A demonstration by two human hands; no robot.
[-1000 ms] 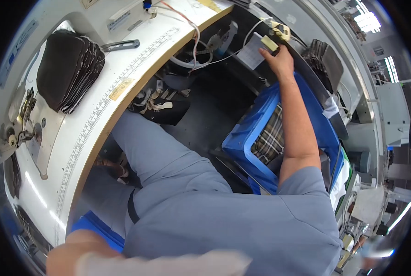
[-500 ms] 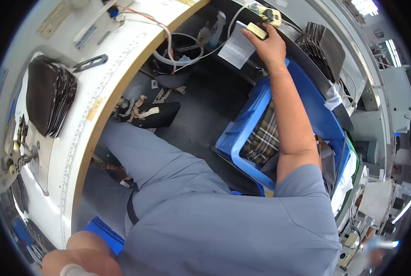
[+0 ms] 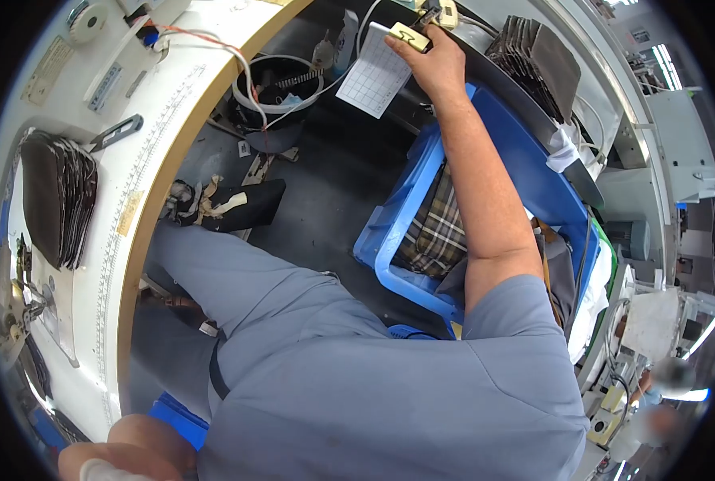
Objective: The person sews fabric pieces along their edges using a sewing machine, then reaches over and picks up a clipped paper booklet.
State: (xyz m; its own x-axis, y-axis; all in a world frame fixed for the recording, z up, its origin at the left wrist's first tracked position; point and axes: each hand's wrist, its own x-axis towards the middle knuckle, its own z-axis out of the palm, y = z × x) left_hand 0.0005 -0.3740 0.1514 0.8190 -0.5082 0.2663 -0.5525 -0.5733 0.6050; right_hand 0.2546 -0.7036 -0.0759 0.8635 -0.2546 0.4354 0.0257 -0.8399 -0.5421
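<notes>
My right hand [image 3: 441,66] reaches out to the far edge of the workspace. Its thumb and fingers close round a small pale yellow block [image 3: 409,38] with a dark mark on its face; what kind of thing it is I cannot make out. A white sheet with a printed grid [image 3: 375,76] hangs just beside and below this hand. Close above sits a yellowish box with a cable [image 3: 445,14]. At the bottom left, my left hand [image 3: 129,449] shows only as blurred, rounded skin with something white on it. Its fingers are not readable.
A blue crate [image 3: 385,260] with a plaid cloth [image 3: 433,232] stands under my right arm. Stacks of dark pieces lie on the white table [image 3: 145,136] and at the upper right. A black bucket [image 3: 281,88] and hanging cables are beneath the table edge.
The whole view has shifted, so most things appear further left and the yellow block's marked face shows more. My right hand keeps its grip on the block.
</notes>
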